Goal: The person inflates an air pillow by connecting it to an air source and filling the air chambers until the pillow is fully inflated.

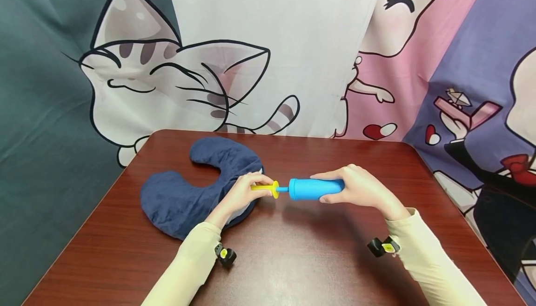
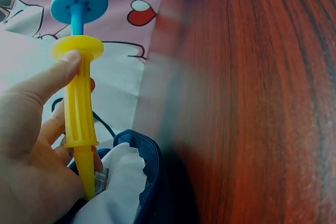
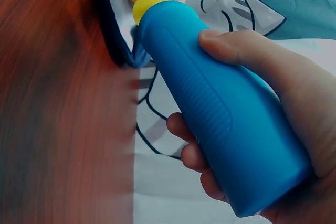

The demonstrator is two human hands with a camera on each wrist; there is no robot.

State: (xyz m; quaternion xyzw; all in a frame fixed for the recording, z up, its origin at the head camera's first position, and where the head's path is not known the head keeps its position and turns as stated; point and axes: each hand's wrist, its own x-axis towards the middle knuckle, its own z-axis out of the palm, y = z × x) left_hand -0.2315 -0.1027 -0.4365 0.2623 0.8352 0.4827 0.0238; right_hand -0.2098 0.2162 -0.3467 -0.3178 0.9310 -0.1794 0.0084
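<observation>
Cartoon-printed cloth backs our red-brown tabletop. Over its middle we hold a pump: left hand pinching its fluted yellow end at nine o'clock, right hand curled round its ribbed sky-blue barrel at three, blue rod between.

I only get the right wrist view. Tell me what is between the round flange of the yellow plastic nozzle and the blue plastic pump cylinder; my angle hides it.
Observer: In the head view, a thin blue rod spans a short gap between the round yellow plastic flange and the blue plastic pump cylinder.

Operator: Copy. Now identify what that navy-blue fabric edge beyond the cylinder belongs to.

Observer: The head view shows a navy-blue, plush, U-shaped pillow lying on the reddish-brown wooden table, to the left of the cylinder.
</observation>
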